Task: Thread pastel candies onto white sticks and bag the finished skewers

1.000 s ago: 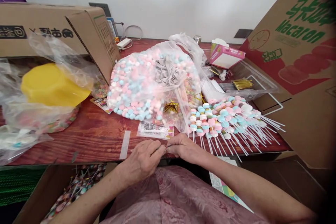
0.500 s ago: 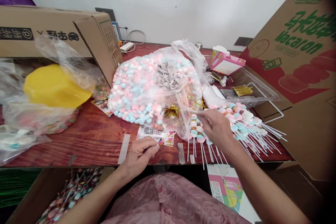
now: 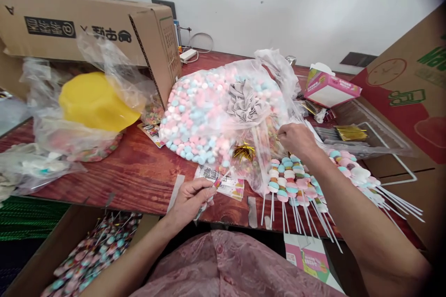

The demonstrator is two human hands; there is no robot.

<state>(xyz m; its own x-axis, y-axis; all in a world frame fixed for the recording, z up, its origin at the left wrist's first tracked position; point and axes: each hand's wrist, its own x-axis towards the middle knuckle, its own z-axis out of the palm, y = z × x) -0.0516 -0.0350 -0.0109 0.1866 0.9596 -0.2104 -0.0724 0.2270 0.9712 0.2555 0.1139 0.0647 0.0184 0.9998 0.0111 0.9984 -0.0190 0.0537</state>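
Note:
My left hand (image 3: 195,197) is closed in a pinch over the table's front edge. From its fingertips a thin white stick with a colourful wrapped end (image 3: 218,182) sticks out; clear plastic shows under the palm. My right hand (image 3: 298,140) has its fingers curled together at the right side of a large clear bag of pastel marshmallows (image 3: 195,111); what they grip, if anything, is hidden. Below my right forearm lie marshmallow skewers (image 3: 289,178) in a row, white sticks over the edge. Gold twist ties (image 3: 244,152) rest by the bag, above printed cards (image 3: 232,189).
A cardboard box (image 3: 87,32) and a yellow bowl-like piece (image 3: 99,102) in plastic stand at left. A clear tray (image 3: 379,134) with gold ties and a pink carton (image 3: 331,86) are at right. Below the table, a box holds many finished skewers (image 3: 101,246).
The view has swung left. My right hand has moved away from the near skewers, up to the bag's right side. My left hand keeps its pinch, and the white stick shows more clearly.

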